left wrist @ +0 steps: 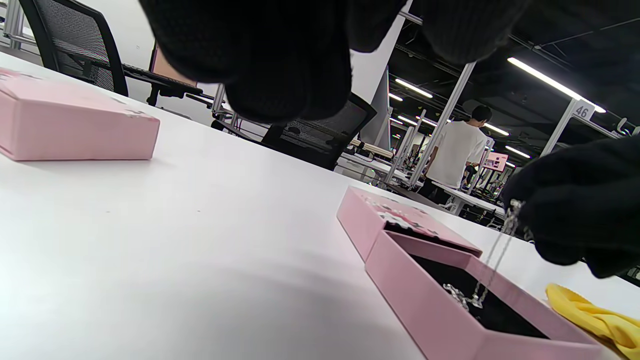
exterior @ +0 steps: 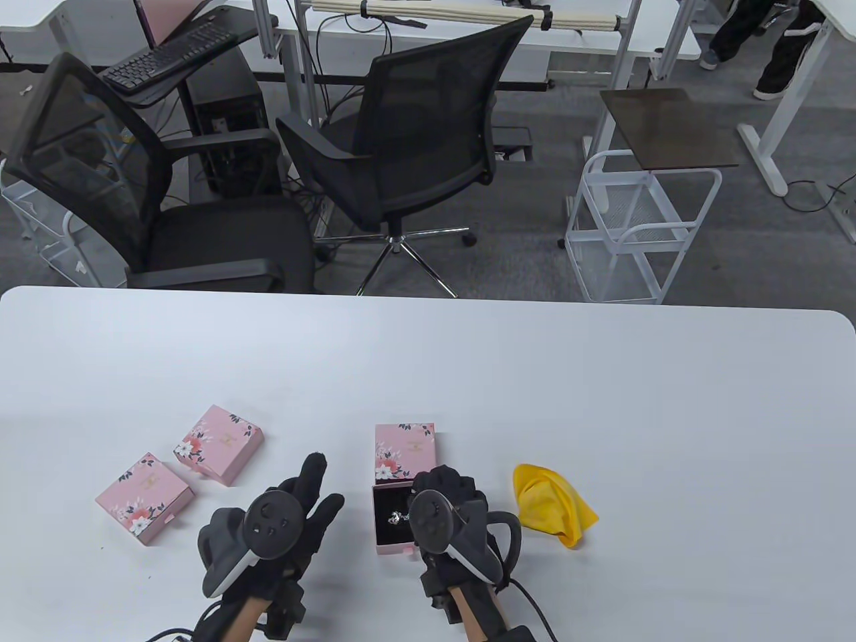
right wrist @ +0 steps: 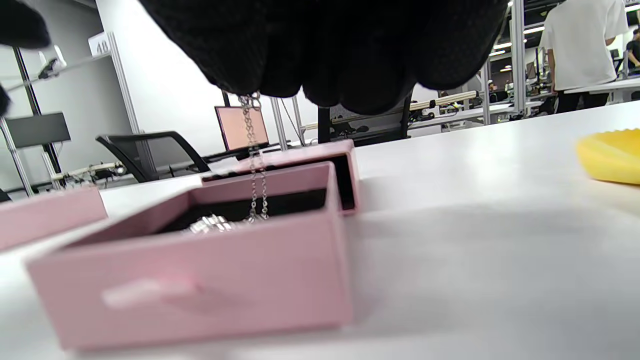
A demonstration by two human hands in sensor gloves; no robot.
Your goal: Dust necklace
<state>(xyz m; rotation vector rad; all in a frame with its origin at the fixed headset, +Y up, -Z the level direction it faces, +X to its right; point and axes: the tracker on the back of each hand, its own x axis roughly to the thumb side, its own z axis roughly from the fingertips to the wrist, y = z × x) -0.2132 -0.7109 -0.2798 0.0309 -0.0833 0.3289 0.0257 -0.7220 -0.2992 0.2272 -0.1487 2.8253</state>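
Right hand pinches necklace chain, pendant end in the open tray, likely lifting it clear for dusting. Left hand open, idle. Yellow cloth near on bench.

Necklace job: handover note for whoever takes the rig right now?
Right hand: over the open box, pinching the necklace chain; the pendant end is still down in the box.
Left hand: open, holding nothing, hovering left of the box.
Yellow cloth: on the table, right of the right hand, untouched.
Done: box open, chain gripped.
Left: lift the necklace clear, dust it with the cloth.
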